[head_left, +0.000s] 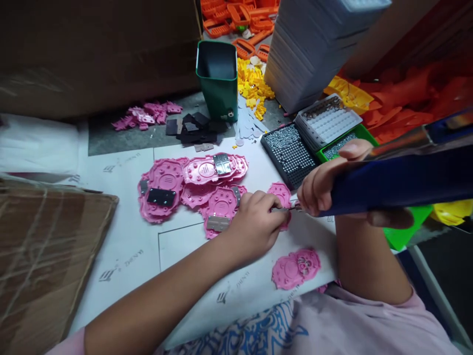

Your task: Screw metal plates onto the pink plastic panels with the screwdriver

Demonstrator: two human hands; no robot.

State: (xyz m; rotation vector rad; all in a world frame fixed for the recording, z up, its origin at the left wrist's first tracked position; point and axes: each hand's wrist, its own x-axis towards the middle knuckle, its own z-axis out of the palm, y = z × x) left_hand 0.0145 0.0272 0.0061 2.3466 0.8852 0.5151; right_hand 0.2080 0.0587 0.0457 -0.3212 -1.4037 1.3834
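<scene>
At left, several piled pink shells [166, 177] carry dark or silver plates [161, 197]; those look further along. Your left hand [258, 217] pinches a grey piece [280, 209] at another shell [280, 191], seemingly unfinished; a nearer shell [287, 269] holds small metal parts [305, 266]. Your right hand [320, 185] grips a blue tool [388, 182], tip at the grey piece. Print on the white sheet [135, 268] is too unclear to read.

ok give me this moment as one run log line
left hand: at scalloped pink plastic plate | right hand: gripping long dark-blue tool, tip near left hand | beyond: black perforated tray
</scene>
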